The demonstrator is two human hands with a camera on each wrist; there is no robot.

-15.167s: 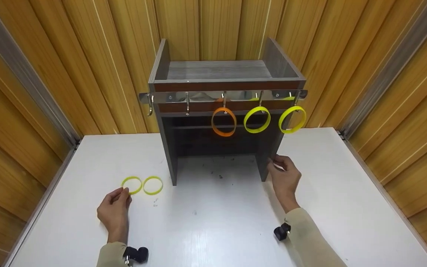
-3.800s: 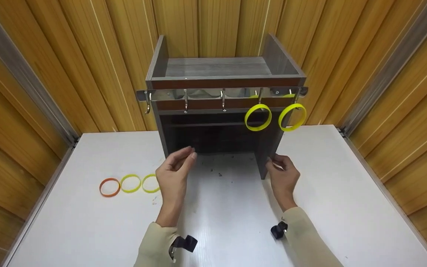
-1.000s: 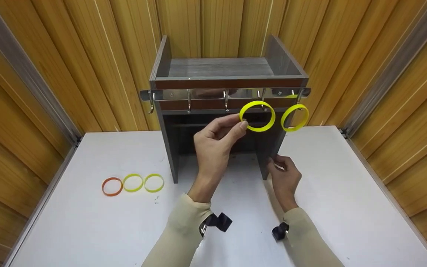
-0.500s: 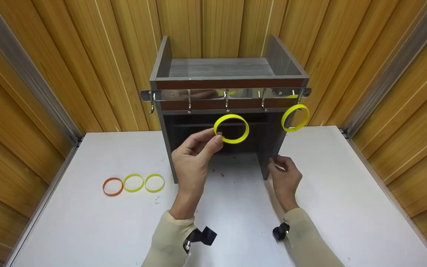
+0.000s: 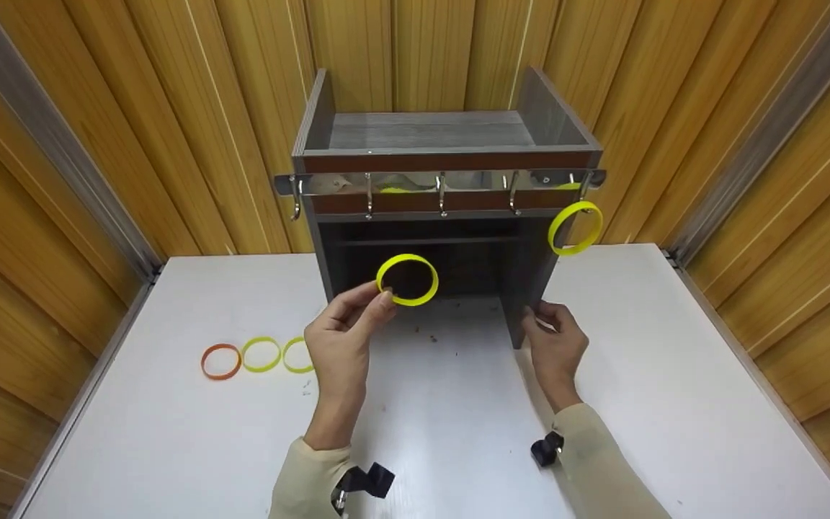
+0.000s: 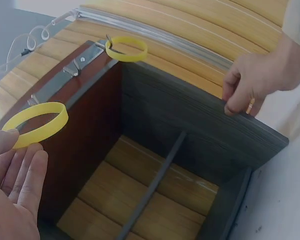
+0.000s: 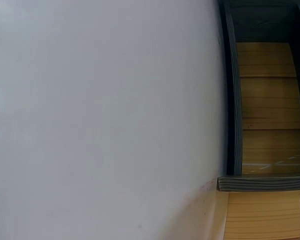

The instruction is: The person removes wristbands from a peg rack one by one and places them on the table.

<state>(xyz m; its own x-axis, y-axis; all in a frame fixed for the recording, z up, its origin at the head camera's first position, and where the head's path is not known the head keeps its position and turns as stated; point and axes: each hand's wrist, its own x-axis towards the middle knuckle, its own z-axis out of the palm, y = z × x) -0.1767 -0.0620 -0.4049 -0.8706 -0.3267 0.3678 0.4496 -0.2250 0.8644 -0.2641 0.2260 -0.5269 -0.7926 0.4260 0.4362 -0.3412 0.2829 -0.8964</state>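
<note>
In the head view my left hand [image 5: 339,342] pinches a yellow wristband [image 5: 434,285] between thumb and fingers, in front of the grey wooden shelf [image 5: 429,130]. Below the shelf top runs a metal hook rail [image 5: 404,182]. Another yellow wristband [image 5: 570,251] hangs on its rightmost hook; the other hooks carry nothing. My right hand [image 5: 558,349] grips the front edge of the shelf's right side panel [image 5: 527,288], low down. The left wrist view shows this grip too, thumb and fingers either side of the panel [image 6: 190,100]. Only a sliver of hand appears in the right wrist view.
On the white table [image 5: 170,447], left of the shelf, an orange wristband [image 5: 221,377] and two yellow wristbands [image 5: 261,370] lie in a row. My left hand partly covers the nearest one. Wood-panelled walls [image 5: 98,144] enclose the table at the back and sides.
The orange wristband went from the rail to the table. My left hand then took a yellow wristband off the second hook from the right and moved it down and left. The right hand stays.
</note>
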